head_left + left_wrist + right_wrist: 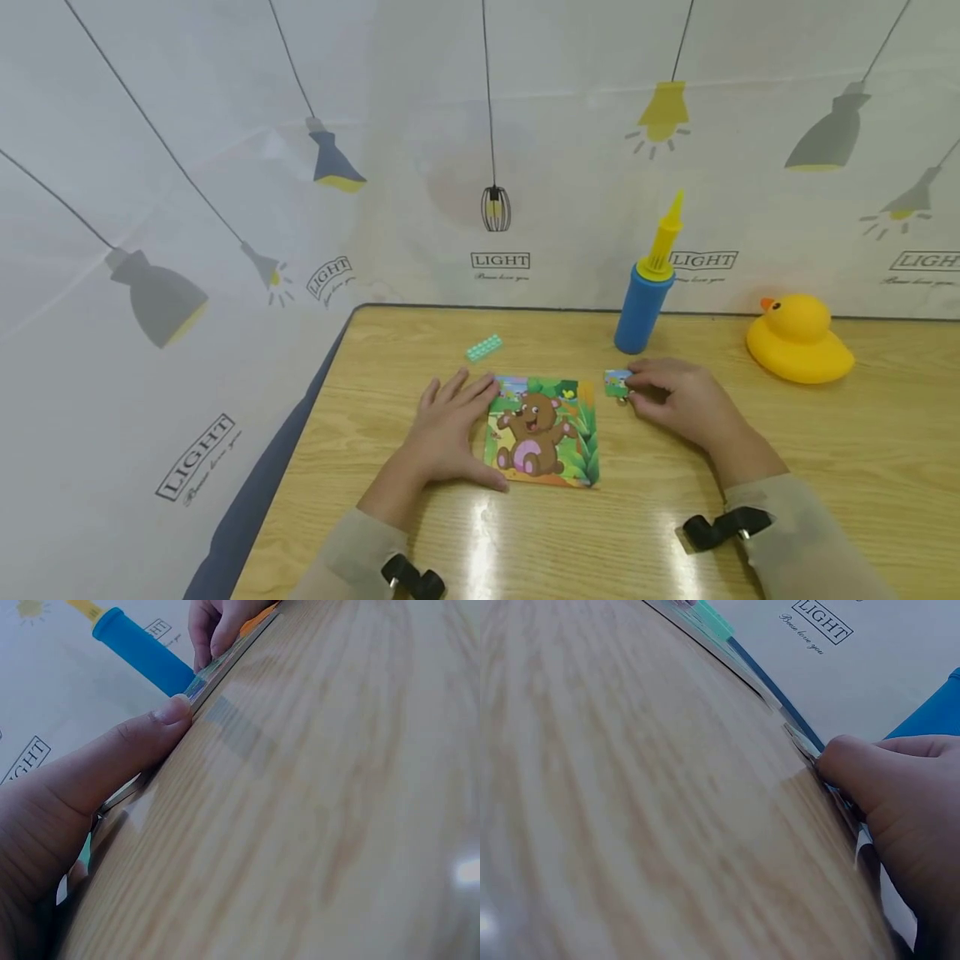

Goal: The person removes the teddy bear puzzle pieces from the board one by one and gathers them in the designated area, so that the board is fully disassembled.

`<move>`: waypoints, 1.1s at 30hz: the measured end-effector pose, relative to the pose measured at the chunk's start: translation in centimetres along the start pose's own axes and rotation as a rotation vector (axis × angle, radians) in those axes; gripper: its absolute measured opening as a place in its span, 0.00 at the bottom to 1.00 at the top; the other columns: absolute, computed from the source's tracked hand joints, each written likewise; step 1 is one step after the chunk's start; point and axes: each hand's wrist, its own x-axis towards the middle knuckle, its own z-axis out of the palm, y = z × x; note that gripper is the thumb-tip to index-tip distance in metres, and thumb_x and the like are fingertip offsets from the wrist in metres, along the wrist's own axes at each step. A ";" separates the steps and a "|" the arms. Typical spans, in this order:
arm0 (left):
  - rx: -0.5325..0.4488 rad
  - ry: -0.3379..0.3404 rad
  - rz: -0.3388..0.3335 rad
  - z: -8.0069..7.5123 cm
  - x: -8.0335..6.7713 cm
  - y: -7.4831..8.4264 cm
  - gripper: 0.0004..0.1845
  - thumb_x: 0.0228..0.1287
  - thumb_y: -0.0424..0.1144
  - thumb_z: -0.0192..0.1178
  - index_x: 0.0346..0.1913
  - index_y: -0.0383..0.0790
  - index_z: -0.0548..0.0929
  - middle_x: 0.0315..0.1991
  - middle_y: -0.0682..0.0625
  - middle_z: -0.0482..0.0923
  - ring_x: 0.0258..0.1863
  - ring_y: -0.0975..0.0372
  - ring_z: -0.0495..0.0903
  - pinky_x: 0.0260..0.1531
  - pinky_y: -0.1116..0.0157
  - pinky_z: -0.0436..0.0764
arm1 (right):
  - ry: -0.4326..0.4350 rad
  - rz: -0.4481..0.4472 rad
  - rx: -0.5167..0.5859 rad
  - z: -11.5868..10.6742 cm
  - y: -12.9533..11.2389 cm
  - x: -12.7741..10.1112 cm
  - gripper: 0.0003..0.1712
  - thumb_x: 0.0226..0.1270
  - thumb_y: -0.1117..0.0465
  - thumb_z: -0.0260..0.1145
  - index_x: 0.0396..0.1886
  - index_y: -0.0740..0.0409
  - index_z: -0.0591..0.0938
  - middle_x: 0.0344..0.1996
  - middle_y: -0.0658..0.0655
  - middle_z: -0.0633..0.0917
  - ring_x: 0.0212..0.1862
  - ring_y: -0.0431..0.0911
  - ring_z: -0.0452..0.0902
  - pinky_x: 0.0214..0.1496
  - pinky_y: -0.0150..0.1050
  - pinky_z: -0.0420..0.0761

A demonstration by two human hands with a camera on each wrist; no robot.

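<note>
- I count one bear jigsaw puzzle lying flat near the middle of the tabletop, and one loose puzzle piece just off its far right corner.
- One teal toy brick lies beyond the puzzle toward the far left corner; one blue and yellow hand pump stands at the far edge; one yellow rubber duck sits toward the far right.
- My left hand lies flat, fingers straight, its grip apart, pressing the puzzle's left edge.
- My right hand has its grip pinched on the loose piece, which rests on the tabletop.
- Only the head view shows the duck and the bear picture.
- The left wrist view shows the thumb against the puzzle's thin edge, with the pump and right fingers beyond.
- The right wrist view shows a fingertip on the piece's edge, the brick far off.
</note>
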 end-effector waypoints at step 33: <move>-0.008 0.009 0.008 0.0 0.1 -0.1 0.80 0.27 0.85 0.74 0.87 0.52 0.58 0.87 0.57 0.50 0.86 0.48 0.41 0.79 0.38 0.35 | -0.020 0.141 0.010 0.6 -0.1 -0.3 0.14 0.59 0.67 0.82 0.45 0.54 0.94 0.54 0.55 0.91 0.57 0.57 0.86 0.60 0.60 0.81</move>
